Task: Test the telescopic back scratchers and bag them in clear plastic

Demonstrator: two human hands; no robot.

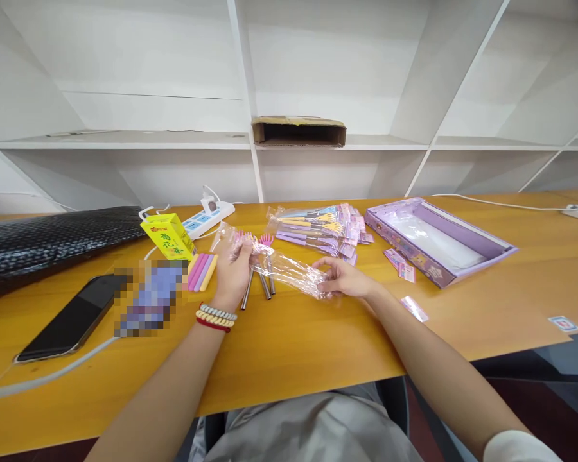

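A clear plastic bag (289, 269) is stretched between my two hands above the table. My left hand (234, 269) is closed on its left end, and my right hand (341, 279) pinches the right end. Under and behind the bag lie several metal rods (264, 287), some with pink hand-shaped heads (266, 240). Just left of my left hand is a row of pink, purple and yellow sticks (202, 273). Behind my hands is a pile of bagged purple, yellow and blue hand-shaped scratchers (318, 231) with printed cards.
An open purple box (481, 253) stands at the right, with small printed cards (407, 272) beside it. To the left are a yellow drink carton (168, 236), a power strip (209, 221), a black phone (72, 317) and a black textured bag (52, 247). A cardboard box (298, 122) sits on the white shelf.
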